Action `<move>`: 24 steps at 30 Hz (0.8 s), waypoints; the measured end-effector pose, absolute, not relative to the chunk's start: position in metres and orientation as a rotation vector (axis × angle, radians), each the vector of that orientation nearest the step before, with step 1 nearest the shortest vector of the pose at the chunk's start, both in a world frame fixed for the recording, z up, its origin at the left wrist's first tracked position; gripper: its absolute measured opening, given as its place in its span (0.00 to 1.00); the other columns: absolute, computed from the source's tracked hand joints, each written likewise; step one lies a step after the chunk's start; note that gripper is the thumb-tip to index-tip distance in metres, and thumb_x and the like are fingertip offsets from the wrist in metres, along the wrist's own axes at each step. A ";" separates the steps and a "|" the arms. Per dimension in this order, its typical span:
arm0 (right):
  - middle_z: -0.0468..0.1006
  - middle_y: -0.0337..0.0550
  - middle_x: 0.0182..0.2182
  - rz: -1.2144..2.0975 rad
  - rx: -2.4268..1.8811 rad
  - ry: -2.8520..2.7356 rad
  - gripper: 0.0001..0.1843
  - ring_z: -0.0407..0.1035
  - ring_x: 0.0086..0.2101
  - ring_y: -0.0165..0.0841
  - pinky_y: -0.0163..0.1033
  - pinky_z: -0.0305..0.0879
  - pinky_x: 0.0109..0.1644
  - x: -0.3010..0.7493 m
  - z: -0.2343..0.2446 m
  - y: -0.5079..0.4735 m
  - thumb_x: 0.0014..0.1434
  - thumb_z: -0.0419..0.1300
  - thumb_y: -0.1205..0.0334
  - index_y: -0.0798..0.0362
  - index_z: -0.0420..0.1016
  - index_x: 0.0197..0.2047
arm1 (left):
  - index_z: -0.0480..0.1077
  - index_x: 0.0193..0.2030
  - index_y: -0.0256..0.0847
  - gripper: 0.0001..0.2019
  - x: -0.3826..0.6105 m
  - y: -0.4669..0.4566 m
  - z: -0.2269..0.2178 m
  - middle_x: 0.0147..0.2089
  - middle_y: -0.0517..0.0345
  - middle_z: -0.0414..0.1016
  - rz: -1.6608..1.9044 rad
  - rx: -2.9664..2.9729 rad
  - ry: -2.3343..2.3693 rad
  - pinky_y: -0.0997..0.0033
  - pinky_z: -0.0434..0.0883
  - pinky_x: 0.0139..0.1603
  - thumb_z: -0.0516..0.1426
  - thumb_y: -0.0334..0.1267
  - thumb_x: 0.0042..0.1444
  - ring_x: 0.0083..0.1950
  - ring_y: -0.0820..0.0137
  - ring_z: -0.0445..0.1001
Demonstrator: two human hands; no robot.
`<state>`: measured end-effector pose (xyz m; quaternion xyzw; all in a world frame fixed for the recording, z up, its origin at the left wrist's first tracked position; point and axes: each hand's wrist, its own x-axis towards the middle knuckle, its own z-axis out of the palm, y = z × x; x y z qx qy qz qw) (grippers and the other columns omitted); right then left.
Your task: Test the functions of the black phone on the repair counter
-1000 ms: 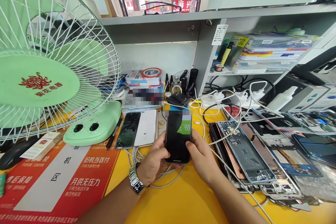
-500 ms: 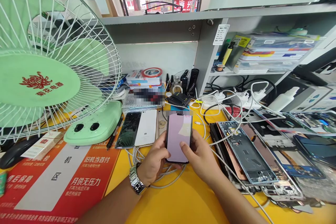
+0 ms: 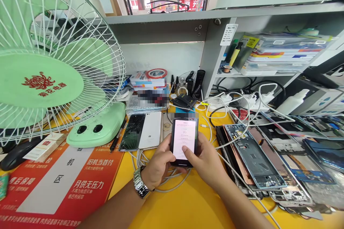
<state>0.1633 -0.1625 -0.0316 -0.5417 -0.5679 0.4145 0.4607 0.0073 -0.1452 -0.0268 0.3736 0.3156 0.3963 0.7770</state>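
Observation:
A dark-framed smartphone (image 3: 180, 136) is held upright between both hands, its lit screen showing a white panel with lines of text. My left hand (image 3: 160, 157) grips its left side, fingers wrapped behind and thumb along the edge; a silver watch (image 3: 141, 182) is on that wrist. The phone's right side is in my right hand (image 3: 205, 159), whose thumb lies over the lower screen. Left of the phone lie a white phone (image 3: 150, 130) and a dark phone with a cracked back (image 3: 131, 132). Coiled white cables (image 3: 172, 186) run beneath my hands.
A green fan (image 3: 53, 75) fills the left, above a red printed mat (image 3: 88, 186). Dismantled phone frames (image 3: 255, 155) are piled at right, with a white cable (image 3: 242, 175) across them. Behind stand a power strip (image 3: 220, 102), stacked boxes (image 3: 149, 80) and a grey shelf (image 3: 161, 21).
The phone's screen has changed from a plain pinkish display to a white panel with text. Both hands keep their grip, and the right thumb has shifted slightly left on the screen.

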 end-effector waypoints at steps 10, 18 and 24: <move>0.78 0.44 0.43 1.086 -1.190 -1.353 0.14 0.73 0.41 0.38 0.41 0.70 0.43 0.166 -0.034 -0.162 0.63 0.55 0.59 0.50 0.67 0.52 | 0.62 0.60 0.40 0.33 0.008 -0.145 -0.026 0.46 0.49 0.75 0.859 0.814 0.650 0.67 0.76 0.26 0.54 0.27 0.42 0.38 0.60 0.75; 0.76 0.44 0.51 1.170 -1.070 -1.299 0.15 0.70 0.47 0.37 0.40 0.67 0.50 0.167 -0.031 -0.162 0.63 0.53 0.61 0.49 0.67 0.53 | 0.63 0.59 0.41 0.32 0.008 -0.144 -0.028 0.46 0.49 0.75 0.855 0.802 0.622 0.67 0.76 0.27 0.54 0.27 0.43 0.40 0.59 0.75; 0.77 0.44 0.45 1.136 -1.125 -1.287 0.13 0.71 0.42 0.36 0.38 0.68 0.45 0.167 -0.030 -0.162 0.62 0.54 0.60 0.51 0.69 0.49 | 0.64 0.58 0.40 0.30 0.007 -0.145 -0.031 0.44 0.50 0.74 0.862 0.845 0.616 0.67 0.76 0.27 0.54 0.28 0.44 0.38 0.61 0.74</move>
